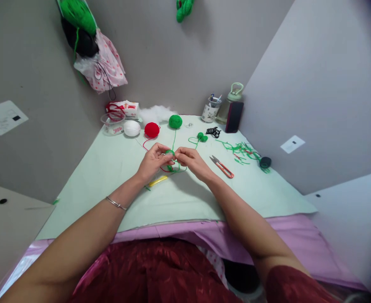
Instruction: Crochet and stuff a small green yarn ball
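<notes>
Above the middle of the table, my left hand [156, 159] pinches a small green yarn piece [170, 153]. My right hand [191, 160] meets it there, thumb and forefinger pressed together at the piece's right side; whether they grip the piece or a strand is too small to tell. From the piece a green strand runs up to a green yarn ball [175, 121]. Loose green loops hang below my fingers. A red strand leads from behind my left hand to a red yarn ball [152, 130]. Just below my left hand lies a yellow-handled tool [158, 181], perhaps a crochet hook.
Orange-handled thread snips [222, 166] lie right of my right hand, near green and red yarn scraps [244, 151]. Farther back are a white yarn ball [132, 128], plastic tub [113, 124], white stuffing [158, 113], pen cup [210, 112], bottle [231, 105] and phone [234, 117].
</notes>
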`<state>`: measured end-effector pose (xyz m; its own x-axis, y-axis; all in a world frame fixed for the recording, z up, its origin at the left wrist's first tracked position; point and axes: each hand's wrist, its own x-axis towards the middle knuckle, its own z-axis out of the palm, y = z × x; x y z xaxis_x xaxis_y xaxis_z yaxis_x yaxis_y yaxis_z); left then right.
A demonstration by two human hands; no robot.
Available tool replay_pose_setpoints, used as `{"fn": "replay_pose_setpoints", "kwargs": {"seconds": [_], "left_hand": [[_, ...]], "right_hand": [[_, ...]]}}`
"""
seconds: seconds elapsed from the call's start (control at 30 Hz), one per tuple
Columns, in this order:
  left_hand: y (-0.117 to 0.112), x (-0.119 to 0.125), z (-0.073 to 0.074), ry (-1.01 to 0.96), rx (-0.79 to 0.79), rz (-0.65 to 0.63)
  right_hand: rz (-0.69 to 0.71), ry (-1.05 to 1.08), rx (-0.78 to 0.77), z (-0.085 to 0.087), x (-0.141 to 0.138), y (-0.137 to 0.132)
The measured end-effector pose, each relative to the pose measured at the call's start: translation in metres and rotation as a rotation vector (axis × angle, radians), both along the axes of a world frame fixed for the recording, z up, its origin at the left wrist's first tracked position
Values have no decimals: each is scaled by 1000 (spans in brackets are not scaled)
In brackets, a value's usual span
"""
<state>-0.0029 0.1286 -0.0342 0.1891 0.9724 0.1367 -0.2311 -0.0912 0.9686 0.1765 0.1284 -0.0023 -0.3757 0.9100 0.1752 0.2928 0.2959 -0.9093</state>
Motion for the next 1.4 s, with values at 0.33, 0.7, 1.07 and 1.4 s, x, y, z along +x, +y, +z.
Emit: {"fn": "replay_pose_setpoints", "kwargs": {"seconds": [0.33, 0.7, 1.07, 1.4], "left_hand": [[3, 4, -9, 57, -54, 159], [-9, 7, 11, -76, -112, -40], [4, 9, -11, 35, 47, 171], [-9, 11, -6, 74, 161, 162]], "right_hand": [[-4, -90, 71, -5, -19, -14], [-142, -44, 91, -5, -1, 4], [-26, -47, 51, -4, -17, -11], [-167, -56, 37, -14, -13, 6]]}}
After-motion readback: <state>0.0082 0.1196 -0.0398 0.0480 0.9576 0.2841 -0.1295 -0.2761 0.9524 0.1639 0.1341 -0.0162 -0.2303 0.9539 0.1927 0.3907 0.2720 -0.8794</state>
